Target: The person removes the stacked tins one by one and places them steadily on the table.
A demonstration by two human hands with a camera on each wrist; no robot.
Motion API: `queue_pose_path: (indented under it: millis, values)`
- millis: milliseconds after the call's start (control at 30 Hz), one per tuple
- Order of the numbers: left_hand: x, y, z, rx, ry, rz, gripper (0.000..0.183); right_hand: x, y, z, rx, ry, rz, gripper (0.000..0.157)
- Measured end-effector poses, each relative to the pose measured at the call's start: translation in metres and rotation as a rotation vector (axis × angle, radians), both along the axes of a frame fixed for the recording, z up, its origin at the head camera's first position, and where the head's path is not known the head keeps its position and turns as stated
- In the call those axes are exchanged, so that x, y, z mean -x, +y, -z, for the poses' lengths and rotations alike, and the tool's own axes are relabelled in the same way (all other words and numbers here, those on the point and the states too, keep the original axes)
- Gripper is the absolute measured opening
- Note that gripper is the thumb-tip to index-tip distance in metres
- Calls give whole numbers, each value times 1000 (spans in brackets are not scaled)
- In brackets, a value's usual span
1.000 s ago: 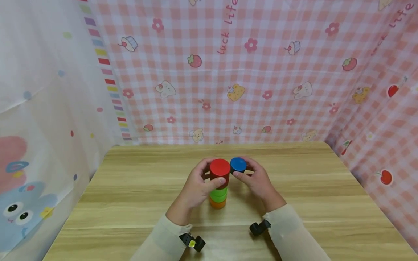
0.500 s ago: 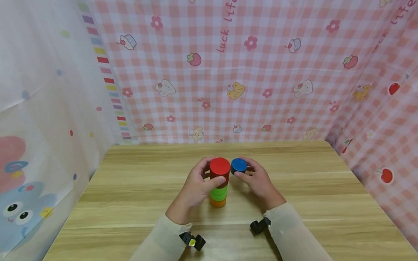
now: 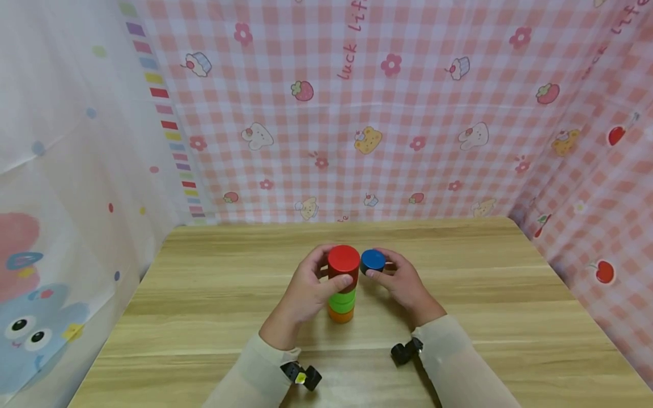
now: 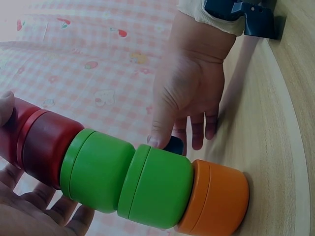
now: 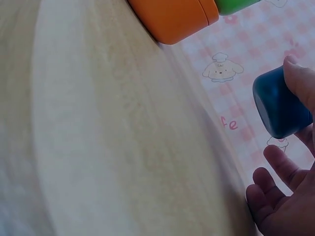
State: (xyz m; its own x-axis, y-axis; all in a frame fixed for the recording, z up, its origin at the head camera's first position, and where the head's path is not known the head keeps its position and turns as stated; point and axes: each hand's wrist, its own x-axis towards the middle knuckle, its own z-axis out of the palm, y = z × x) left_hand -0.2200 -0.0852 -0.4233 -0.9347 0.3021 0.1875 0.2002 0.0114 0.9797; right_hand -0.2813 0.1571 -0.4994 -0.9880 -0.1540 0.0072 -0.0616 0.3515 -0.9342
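Stacking looks well along: an orange block, green blocks and a red top stand upright on the table, left hand gripping the red, while the right hand's fingers pinch a blue block just right, not yet stacked.

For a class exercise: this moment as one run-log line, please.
left hand: grips red blocks; right hand: holds blue block aloft; under red: green blocks, then orange block

Left grip on red-topped stack, blue block in right grip
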Motion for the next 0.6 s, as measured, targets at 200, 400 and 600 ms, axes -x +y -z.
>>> queue_pose_path:
  millis: [200,400,600]
  values:
    - [0,0,0,-4,-4,-3,51,2,0,3,-41,14,-4,58]
    - [-1,0,-1,-2,6,-5,51,4,1,5,-94,-6,-9,57]
    - [0,0,0,-6,20,3,51,4,1,6,-110,3,-33,58]
